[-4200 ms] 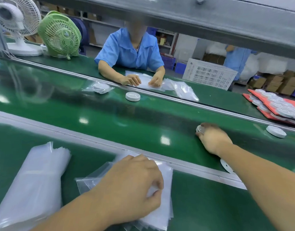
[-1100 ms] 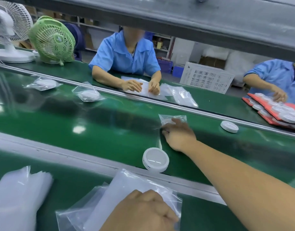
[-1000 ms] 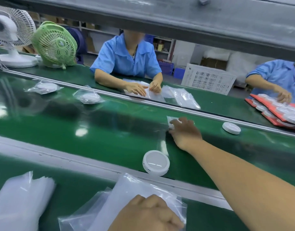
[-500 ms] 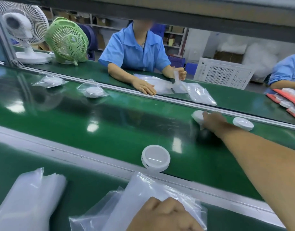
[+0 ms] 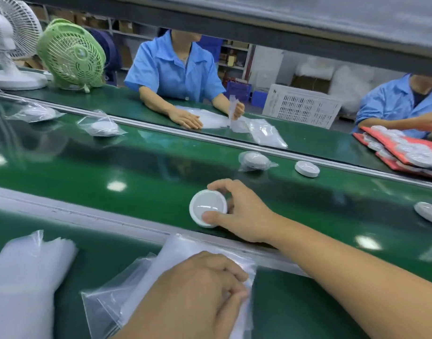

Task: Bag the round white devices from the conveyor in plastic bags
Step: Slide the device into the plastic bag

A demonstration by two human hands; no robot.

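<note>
While the green conveyor belt (image 5: 112, 167) lies between the two rows of workers, the person nearest me has the right hand (image 5: 244, 216) out over it. Its thumb and fingers are closed round the rim of a round white device (image 5: 206, 206), which sits at the belt's near edge, just beyond the grey metal rail (image 5: 63, 212). The left hand (image 5: 195, 292) is down on the near table (image 5: 283, 314), fingers curled onto a stack of clear plastic bags (image 5: 127, 292) (the fingertips land close to the stack's right edge). A thicker pile of bags (image 5: 22, 277) lies to the left of that stack. Farther across the belt a bagged device (image 5: 255, 161) lies near a bare device (image 5: 307, 168), and another unbagged device (image 5: 430, 212) shows at the right edge of view. Two more bagged pieces, one nearer (image 5: 103, 127) and one farther left (image 5: 37, 113), lie on the belt's far left. On the far side a worker in a blue shirt (image 5: 175, 69) handles bags. A green fan (image 5: 72, 53) and a white fan (image 5: 12, 42) stand to that worker's side, a white crate (image 5: 302, 105) behind, and red trays (image 5: 405, 150) of devices at the far right.
</note>
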